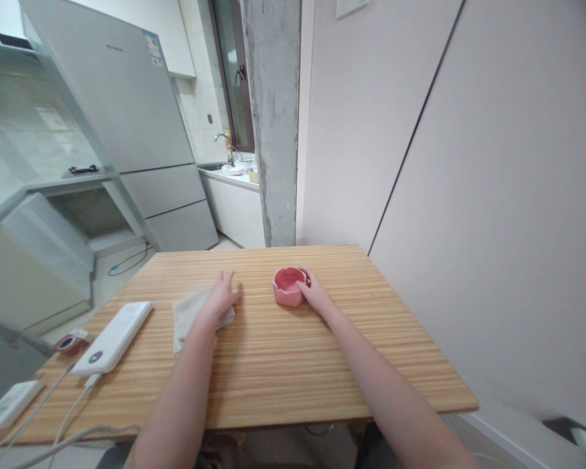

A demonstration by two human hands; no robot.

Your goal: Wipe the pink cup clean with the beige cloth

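Left hand (222, 294) is laid flat, fingers spread, on a beige cloth (190, 314) left of frame centre; nothing is gripped. Right hand (312, 293) is placed against the right side of a pink ashtray (288, 285) at frame centre, fingers curled loosely on its rim, not closed around it. Both items are set on the wooden tabletop (283, 365). A white power bank (113, 337) with cables is seen at lower left, a fridge (127, 111) at upper left.
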